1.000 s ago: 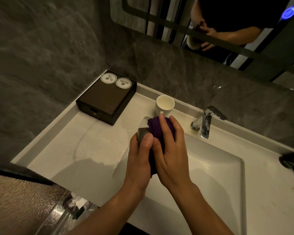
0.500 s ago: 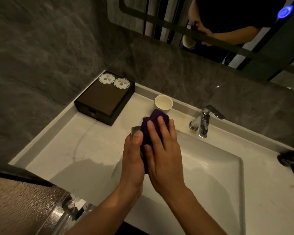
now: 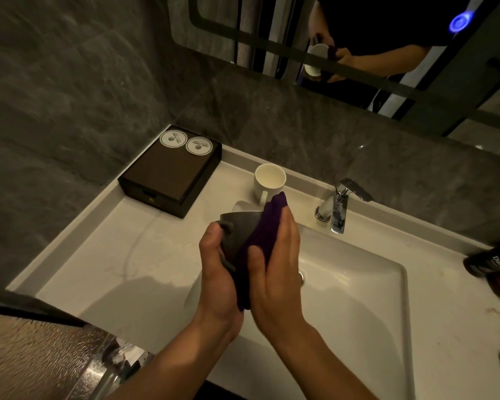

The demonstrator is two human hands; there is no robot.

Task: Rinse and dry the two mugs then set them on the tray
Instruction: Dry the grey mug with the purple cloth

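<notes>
My left hand (image 3: 217, 272) grips a grey mug (image 3: 238, 226) by its handle side, holding it over the left edge of the sink (image 3: 358, 287). My right hand (image 3: 274, 264) presses a purple cloth (image 3: 264, 232) against the mug's side, thumb curled round the cloth. A second mug (image 3: 269, 180), white, stands upright on the counter behind them, near the back wall. A dark brown tray (image 3: 168, 171) sits in the counter's back left corner with two round white coasters (image 3: 185, 142) on it.
A chrome tap (image 3: 339, 204) stands behind the sink. A dark bottle (image 3: 491, 262) lies at the right edge of the white counter (image 3: 122, 255). A mirror (image 3: 358, 53) hangs above, and a glass panel edge (image 3: 104, 362) is at bottom left.
My right hand has slid the purple cloth round to the mug's right side, uncovering more of the grey mug. Both hands stay over the sink's left edge.
</notes>
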